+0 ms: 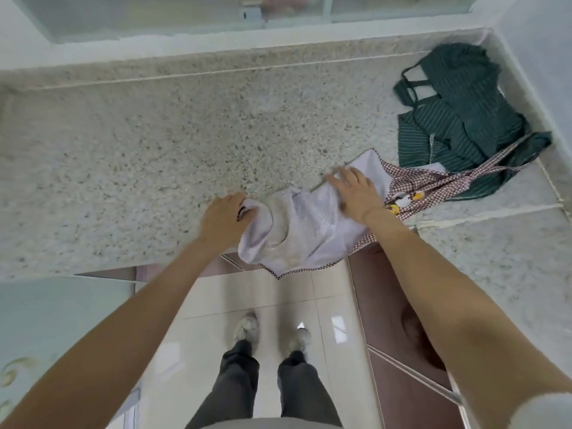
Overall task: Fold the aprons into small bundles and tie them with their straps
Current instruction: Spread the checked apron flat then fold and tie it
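Apron: checked cloth, pale lining up, part-folded on the counter at its near edge, one corner hanging over the front. Long axis runs from about 8 o'clock to 2 o'clock, straps trailing off the 2 o'clock end toward the green apron, which lies in a loose heap at 1 o'clock by the wall.
Left hand: at the 9 o'clock end, fingers curled round a bunched edge of the cloth.
Right hand: fingers straight and spread, pressing flat on the cloth at about 1 o'clock of its middle.
Key relation: the bulk lies between the hands, at 3 o'clock from the gripping left (so a fold would likely carry that end across toward the right). Right hand is nearer the straps; tying not yet begun
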`<state>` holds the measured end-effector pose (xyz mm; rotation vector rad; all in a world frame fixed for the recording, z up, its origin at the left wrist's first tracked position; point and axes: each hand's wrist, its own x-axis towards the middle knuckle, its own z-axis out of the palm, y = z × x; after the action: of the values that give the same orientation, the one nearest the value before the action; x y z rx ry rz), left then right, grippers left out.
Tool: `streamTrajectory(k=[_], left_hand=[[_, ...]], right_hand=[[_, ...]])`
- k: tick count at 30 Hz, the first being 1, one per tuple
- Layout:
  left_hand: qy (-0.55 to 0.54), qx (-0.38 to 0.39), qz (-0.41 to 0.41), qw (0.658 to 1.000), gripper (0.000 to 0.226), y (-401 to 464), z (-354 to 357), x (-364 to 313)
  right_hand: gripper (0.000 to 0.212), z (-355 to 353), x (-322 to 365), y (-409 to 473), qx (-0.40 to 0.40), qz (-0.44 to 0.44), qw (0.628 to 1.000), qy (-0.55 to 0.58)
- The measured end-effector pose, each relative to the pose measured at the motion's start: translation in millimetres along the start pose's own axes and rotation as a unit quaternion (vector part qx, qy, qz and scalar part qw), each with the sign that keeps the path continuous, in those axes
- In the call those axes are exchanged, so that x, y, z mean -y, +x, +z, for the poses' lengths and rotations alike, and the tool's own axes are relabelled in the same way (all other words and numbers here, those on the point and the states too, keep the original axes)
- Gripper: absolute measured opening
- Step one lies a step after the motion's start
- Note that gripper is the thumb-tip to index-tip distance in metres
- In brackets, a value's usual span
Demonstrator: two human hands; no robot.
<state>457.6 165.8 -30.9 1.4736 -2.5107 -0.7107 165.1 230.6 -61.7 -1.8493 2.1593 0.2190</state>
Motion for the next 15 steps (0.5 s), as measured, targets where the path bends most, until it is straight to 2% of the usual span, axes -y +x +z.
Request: streamTrajectory(k=[3, 6, 10, 13, 15], left_hand=[[-0.01, 0.006, -0.049, 0.999, 0.014, -4.6, 8.7, -5.9], [-0.042, 0.002, -0.092, 0.995, 0.015, -16.0, 8.7, -12.6], [-0.128, -0.068, -0.125, 0.982, 0.017, -31.1, -0.7, -20.2], [-0.25, -0.12, -0.117, 0.954, 0.011, -39.1, -13.5, -26.6], [-0.325, -0.141, -0.1, 0.93, 0.01, -45.1, -24.5, -30.7]], right_hand=[[0.059, 11.3, -11.9, 14.4, 0.018, -0.022, 0.998, -0.05], [0.043, 6.6, -15.4, 9.4, -0.04, -0.043, 0.998, -0.037], [0.022, -24.4, -0.7, -39.3, -0.159, 0.017, 0.978, 0.133], [0.016, -50.7, 18.2, -86.8, -0.275, 0.039, 0.936, 0.216], [0.014, -65.0, 38.3, -119.2, -0.317, 0.048, 0.906, 0.276]])
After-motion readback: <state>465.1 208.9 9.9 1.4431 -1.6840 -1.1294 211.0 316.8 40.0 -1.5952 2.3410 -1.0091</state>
